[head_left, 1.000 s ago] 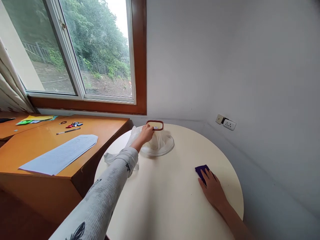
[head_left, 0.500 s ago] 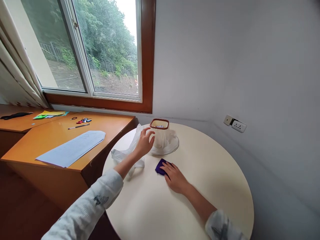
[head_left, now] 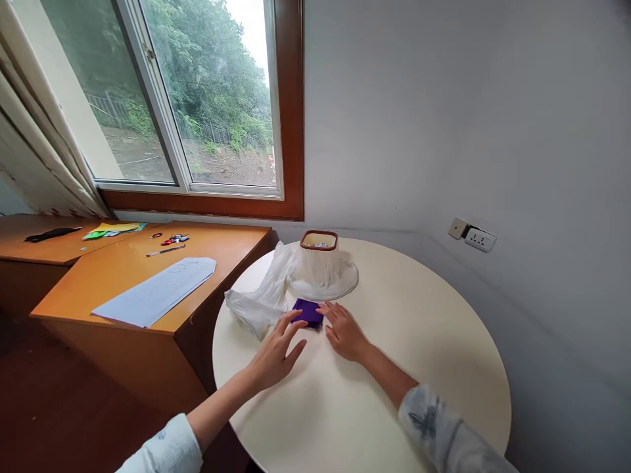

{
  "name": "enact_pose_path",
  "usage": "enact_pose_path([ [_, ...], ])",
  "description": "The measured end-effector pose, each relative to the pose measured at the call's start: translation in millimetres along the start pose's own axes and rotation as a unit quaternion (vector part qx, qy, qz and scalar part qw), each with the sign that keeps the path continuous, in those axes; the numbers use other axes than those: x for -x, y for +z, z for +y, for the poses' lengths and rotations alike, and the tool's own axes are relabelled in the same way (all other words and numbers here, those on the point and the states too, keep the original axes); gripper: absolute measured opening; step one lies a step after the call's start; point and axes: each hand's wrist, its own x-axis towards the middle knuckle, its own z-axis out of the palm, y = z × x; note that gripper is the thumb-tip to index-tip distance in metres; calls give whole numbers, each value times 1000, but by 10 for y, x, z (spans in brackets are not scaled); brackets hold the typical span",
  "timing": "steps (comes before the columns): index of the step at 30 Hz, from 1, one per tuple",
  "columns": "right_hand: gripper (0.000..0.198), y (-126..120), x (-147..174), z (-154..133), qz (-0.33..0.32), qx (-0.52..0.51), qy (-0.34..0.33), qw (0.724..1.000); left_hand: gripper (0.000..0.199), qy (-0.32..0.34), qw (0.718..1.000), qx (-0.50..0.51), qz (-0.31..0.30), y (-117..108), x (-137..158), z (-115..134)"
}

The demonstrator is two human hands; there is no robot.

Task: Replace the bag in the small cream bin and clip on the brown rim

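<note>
A small purple cloth [head_left: 307, 312] lies on the round cream table [head_left: 424, 341], just in front of a clear plate [head_left: 345, 286]. My right hand [head_left: 342, 332] rests flat on the table with its fingertips at the cloth's right edge. From the left, my left hand [head_left: 276, 355] hovers with fingers spread, its tips near the cloth's left edge. On the plate stands a white container with a brown rim [head_left: 319, 257]. A crumpled clear plastic bag [head_left: 261, 299] lies left of the plate.
A wooden desk [head_left: 98, 289] stands left of the table, carrying a sheet of paper [head_left: 155, 290], a pen and small items. A window [head_left: 162, 98] is behind it. A wall socket [head_left: 479, 239] sits to the right.
My right hand slid the purple cloth from the table's right side to the front of the plate. My left hand let go of the container and came back toward the cloth.
</note>
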Motion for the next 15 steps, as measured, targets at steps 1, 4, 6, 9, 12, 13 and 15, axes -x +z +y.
enact_pose_path([
  [1, 50, -67, 150, 30, -4, 13, 3, 1000, 39, 16, 999, -9, -35, 6, 23, 23],
  [4, 51, -277, 665, 133, -28, 62, 27, 997, 56, 77, 988, -27, -130, 53, 45, 104],
  [6, 52, -398, 1003, 187, -56, 90, 50, 993, 64, 117, 977, -27, -176, 117, 31, 161],
  [9, 62, -514, 1380, 212, -114, 108, 83, 984, 69, 159, 962, -19, -220, 240, 2, 229],
  [12, 63, -560, 1545, 174, -164, 100, 102, 976, 69, 175, 953, -25, -244, 336, -10, 257],
  [13, 62, -567, 1561, 154, -175, 94, 105, 974, 69, 176, 952, -30, -250, 354, -10, 258],
  [15, 59, -579, 1561, 116, -185, 83, 110, 973, 67, 175, 950, -39, -255, 372, -7, 253],
])
